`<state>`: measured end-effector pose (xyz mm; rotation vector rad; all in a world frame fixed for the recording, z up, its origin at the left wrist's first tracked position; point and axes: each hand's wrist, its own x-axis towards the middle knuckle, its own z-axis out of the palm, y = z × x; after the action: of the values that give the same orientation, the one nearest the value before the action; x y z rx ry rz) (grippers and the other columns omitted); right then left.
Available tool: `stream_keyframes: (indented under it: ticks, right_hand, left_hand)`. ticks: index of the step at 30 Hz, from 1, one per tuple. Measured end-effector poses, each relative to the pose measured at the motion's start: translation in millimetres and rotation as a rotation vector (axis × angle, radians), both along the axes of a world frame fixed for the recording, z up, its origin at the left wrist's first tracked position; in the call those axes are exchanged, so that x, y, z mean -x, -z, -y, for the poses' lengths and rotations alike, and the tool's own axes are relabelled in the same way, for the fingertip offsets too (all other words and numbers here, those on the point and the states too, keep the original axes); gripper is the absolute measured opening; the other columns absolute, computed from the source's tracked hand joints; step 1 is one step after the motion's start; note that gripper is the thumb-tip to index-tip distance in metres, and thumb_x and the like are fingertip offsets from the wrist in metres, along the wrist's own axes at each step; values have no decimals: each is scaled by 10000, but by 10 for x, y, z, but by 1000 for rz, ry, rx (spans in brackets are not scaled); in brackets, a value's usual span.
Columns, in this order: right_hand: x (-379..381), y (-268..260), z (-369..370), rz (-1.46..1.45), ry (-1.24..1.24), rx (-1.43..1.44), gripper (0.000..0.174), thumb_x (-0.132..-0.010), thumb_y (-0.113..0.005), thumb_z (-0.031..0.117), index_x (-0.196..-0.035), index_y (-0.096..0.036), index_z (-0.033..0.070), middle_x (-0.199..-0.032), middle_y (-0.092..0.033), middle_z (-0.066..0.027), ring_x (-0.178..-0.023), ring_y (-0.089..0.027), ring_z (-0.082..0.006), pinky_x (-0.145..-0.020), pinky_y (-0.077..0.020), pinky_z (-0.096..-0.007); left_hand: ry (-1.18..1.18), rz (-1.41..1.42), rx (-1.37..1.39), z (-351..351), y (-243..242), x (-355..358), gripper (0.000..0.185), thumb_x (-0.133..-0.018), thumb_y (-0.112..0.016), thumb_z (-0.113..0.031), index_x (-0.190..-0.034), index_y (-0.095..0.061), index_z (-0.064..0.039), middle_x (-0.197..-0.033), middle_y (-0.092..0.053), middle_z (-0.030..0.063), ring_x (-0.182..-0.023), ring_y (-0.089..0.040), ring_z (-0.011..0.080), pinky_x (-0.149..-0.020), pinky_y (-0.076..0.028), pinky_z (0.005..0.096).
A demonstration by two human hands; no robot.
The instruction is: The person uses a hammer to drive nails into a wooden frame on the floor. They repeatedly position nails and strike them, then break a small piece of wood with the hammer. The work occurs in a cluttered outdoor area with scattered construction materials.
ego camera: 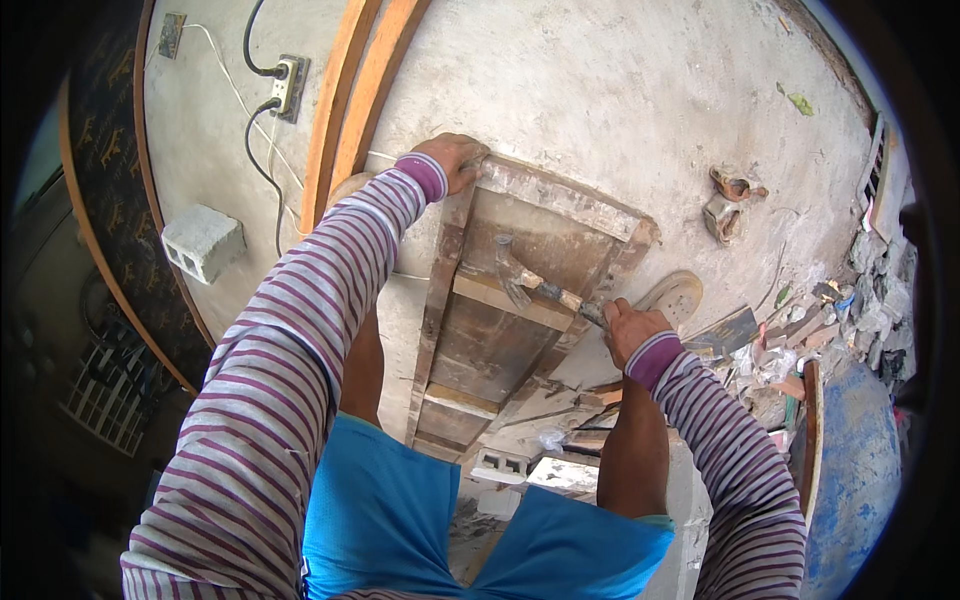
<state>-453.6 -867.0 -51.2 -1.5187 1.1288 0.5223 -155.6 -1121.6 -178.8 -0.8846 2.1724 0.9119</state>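
Observation:
A long wooden frame with crosspieces and thin panels (555, 196) lies between my feet, its surface worn and stained. My left hand (459, 161) grips the frame's far left corner. My right hand (634, 326) is closed around the dark, wrapped handle of a claw hammer (513, 279). The hammer's metal head is over the frame, near a crosspiece (514, 298); whether it touches the wood, I cannot tell.
Two timber lengths (379, 82) extend at the far left, beside a power outlet with plugged cords (285, 86). A hollow concrete block (204, 244) sits left. Rubble and plastic scraps (795, 345) lie right, near a blue-stained surface (855, 465). Broken pieces (726, 206) lie beyond my right foot.

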Motion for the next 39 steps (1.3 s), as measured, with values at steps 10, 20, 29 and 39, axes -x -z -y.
stream_keyframes:
  ticks: [10, 20, 29, 39]
  right_hand:
    - [-395, 208, 550, -134, 154, 122, 303, -846, -630, 140, -1099, -580, -19, -1035, -659, -200, -938, -675, -367, -780, -548, -445]
    - [-444, 78, 723, -169, 107, 48, 380, -865, -652, 203, -1166, -573, -17, -1112, -639, -203, -954, -672, -371, -820, -554, -451]
    - [-465, 42, 722, -130, -28, 50, 325, -856, -642, 158, -1143, -595, 13, -1051, -660, -174, -908, -689, -349, -763, -557, -445]
    - [-492, 30, 592, -186, 175, -17, 304, -862, -638, 176, -1102, -613, -9, -1064, -663, -207, -964, -675, -362, -824, -548, -449]
  left_hand:
    - [196, 132, 51, -52, -5, 309, 438, -1007, -478, -448, -1364, -586, -217, -1297, -622, 29, -1178, -569, 233, -1059, -468, 373]
    - [111, 212, -24, -35, -41, 382, 411, -1012, -492, -388, -1319, -613, -144, -1319, -571, 48, -1236, -511, 233, -1055, -469, 396]
    - [122, 280, -87, 96, 25, 478, 446, -982, -543, -421, -1324, -625, -147, -1355, -556, 11, -1254, -496, 223, -1108, -413, 375]
    - [52, 262, -89, 74, 82, 423, 444, -973, -555, -445, -1281, -660, -143, -1360, -564, 7, -1270, -489, 218, -1117, -401, 385]
